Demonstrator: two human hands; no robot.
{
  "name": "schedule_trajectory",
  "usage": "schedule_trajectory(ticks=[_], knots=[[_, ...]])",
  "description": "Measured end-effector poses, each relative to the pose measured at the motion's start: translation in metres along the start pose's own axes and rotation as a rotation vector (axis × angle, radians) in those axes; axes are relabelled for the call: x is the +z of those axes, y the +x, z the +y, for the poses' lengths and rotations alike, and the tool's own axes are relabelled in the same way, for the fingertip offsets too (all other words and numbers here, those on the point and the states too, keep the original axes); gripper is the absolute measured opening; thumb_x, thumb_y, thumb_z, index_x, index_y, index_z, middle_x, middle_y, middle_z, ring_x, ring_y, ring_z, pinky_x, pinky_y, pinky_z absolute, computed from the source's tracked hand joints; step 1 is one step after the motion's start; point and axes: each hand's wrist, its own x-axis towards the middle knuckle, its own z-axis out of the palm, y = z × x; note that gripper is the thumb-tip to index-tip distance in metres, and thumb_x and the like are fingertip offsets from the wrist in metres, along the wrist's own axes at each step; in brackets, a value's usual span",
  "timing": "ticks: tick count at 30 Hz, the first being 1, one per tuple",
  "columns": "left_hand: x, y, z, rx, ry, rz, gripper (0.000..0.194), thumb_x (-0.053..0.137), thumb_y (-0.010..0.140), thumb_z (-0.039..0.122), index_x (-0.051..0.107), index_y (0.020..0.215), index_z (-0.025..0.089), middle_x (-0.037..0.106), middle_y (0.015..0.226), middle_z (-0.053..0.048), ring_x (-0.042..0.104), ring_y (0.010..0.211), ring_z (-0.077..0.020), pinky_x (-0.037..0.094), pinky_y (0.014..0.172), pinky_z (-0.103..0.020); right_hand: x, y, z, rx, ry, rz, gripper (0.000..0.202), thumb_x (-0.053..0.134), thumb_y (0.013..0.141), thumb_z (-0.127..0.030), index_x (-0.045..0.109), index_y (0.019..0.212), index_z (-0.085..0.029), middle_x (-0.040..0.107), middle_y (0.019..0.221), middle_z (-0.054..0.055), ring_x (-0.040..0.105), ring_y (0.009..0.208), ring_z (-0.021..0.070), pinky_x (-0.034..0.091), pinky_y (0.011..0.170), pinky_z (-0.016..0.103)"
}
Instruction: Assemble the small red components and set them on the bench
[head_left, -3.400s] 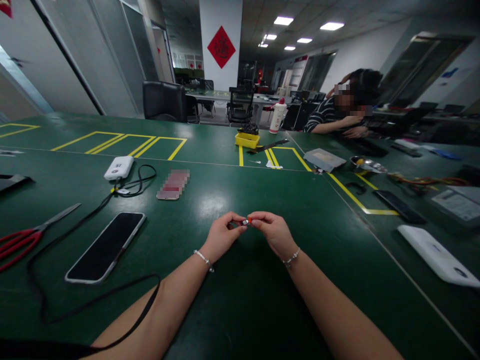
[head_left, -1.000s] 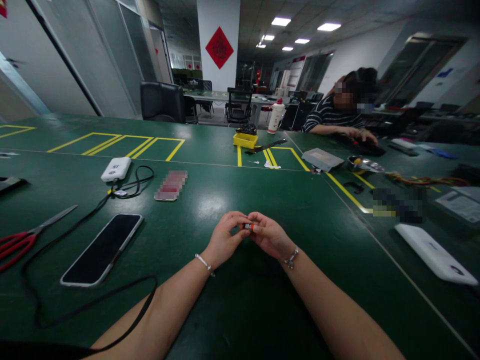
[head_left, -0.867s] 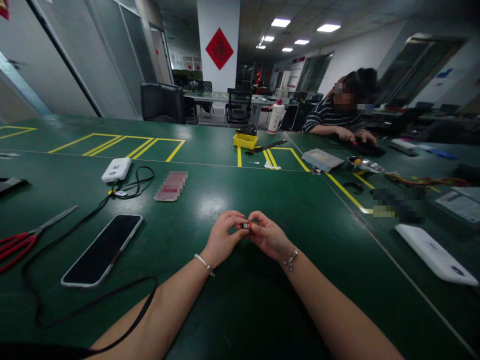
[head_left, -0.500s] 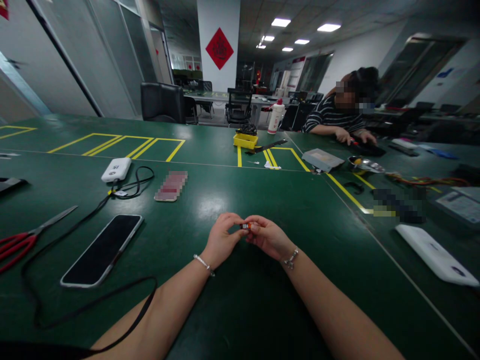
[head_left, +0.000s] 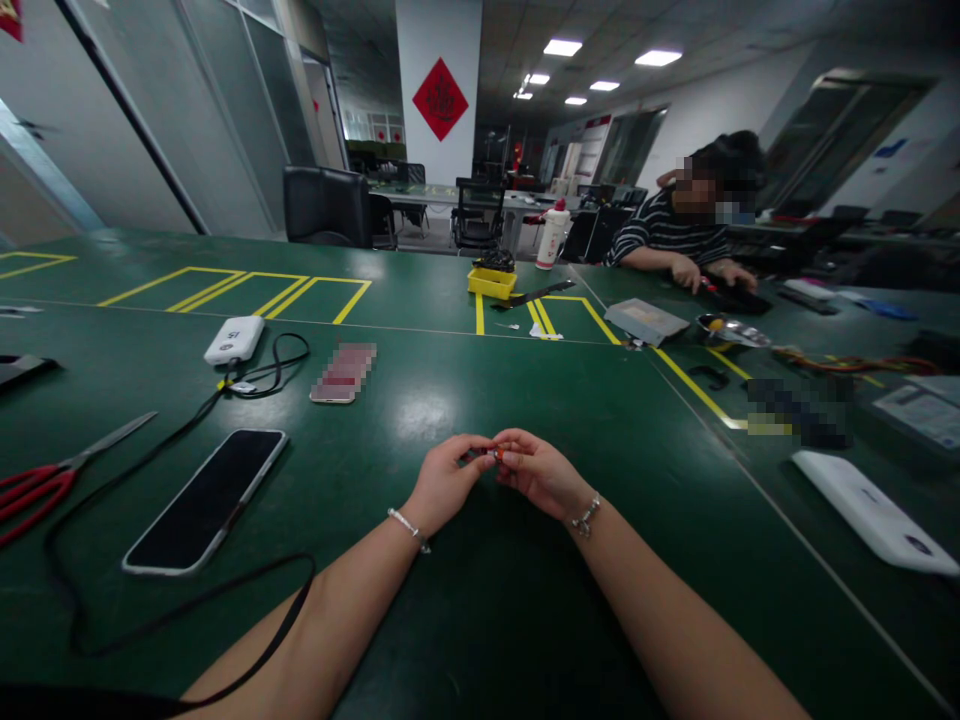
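Observation:
Between my two hands, above the green table point(head_left: 420, 370), is a small orange and dark piece point(head_left: 499, 455), mostly covered by fingers, so its kind is unclear. My left hand point(head_left: 450, 475) pinches its left end with thumb and forefinger. From the other side, my right hand point(head_left: 540, 472) grips it, thumb against the orange part and fingers curled behind. The fingertips of both hands meet around it. Nearest on the left lie a phone with a white edge point(head_left: 206, 500) and a blurred pinkish flat card point(head_left: 343, 373).
Red-handled scissors point(head_left: 60, 480), a black cord point(head_left: 142, 440) and a white power bank point(head_left: 234, 340) lie left. A yellow box point(head_left: 491, 282) and a bottle point(head_left: 553, 235) stand far back. A white device point(head_left: 874, 510) lies right. A person in a striped top point(head_left: 675, 230) works across the table.
My left thumb and fingers have closed in over the small piece, hiding its silvery left part that showed before. Both hands stay in nearly the same place.

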Motion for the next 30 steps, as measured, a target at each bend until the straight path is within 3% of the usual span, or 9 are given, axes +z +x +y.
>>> schedule_trajectory(ticks=[7, 16, 25, 30], knots=[[0.0003, 0.0012, -0.0033, -0.018, -0.025, 0.027, 0.011, 0.059, 0.069, 0.018, 0.064, 0.079, 0.018, 0.063, 0.077, -0.001, 0.055, 0.070, -0.0128, 0.042, 0.068, -0.027, -0.0022, -0.0024, -0.0006, 0.118, 0.012, -0.076, 0.025, 0.064, 0.070, -0.021, 0.058, 0.095, -0.019, 0.062, 0.065, -0.001, 0.055, 0.051, 0.0065, 0.044, 0.048, 0.019], [0.0000, 0.0003, 0.0039, -0.104, -0.141, -0.051, 0.016, 0.058, 0.070, 0.023, 0.060, 0.084, 0.017, 0.063, 0.077, -0.001, 0.055, 0.069, -0.0123, 0.043, 0.066, -0.026, 0.0003, -0.0012, -0.0023, 0.085, 0.009, -0.072, 0.015, 0.068, 0.065, -0.016, 0.061, 0.077, -0.014, 0.062, 0.059, 0.000, 0.056, 0.048, 0.0059, 0.045, 0.045, 0.014], [-0.0025, 0.0032, -0.0009, -0.142, -0.211, -0.123, 0.016, 0.055, 0.071, 0.025, 0.062, 0.081, 0.016, 0.064, 0.075, -0.001, 0.056, 0.068, -0.0132, 0.043, 0.067, -0.026, 0.0001, -0.0021, -0.0006, 0.081, -0.048, -0.083, 0.023, 0.067, 0.067, -0.018, 0.060, 0.088, -0.016, 0.063, 0.063, -0.001, 0.056, 0.049, 0.0068, 0.046, 0.045, 0.017], [-0.0028, 0.0033, -0.0020, -0.157, -0.213, -0.155, 0.016, 0.055, 0.071, 0.024, 0.064, 0.081, 0.016, 0.064, 0.074, -0.001, 0.056, 0.069, -0.0132, 0.043, 0.067, -0.026, 0.0029, -0.0021, -0.0016, 0.082, -0.041, -0.054, 0.018, 0.068, 0.064, -0.016, 0.061, 0.080, -0.014, 0.062, 0.058, 0.000, 0.056, 0.048, 0.0074, 0.044, 0.043, 0.016]])
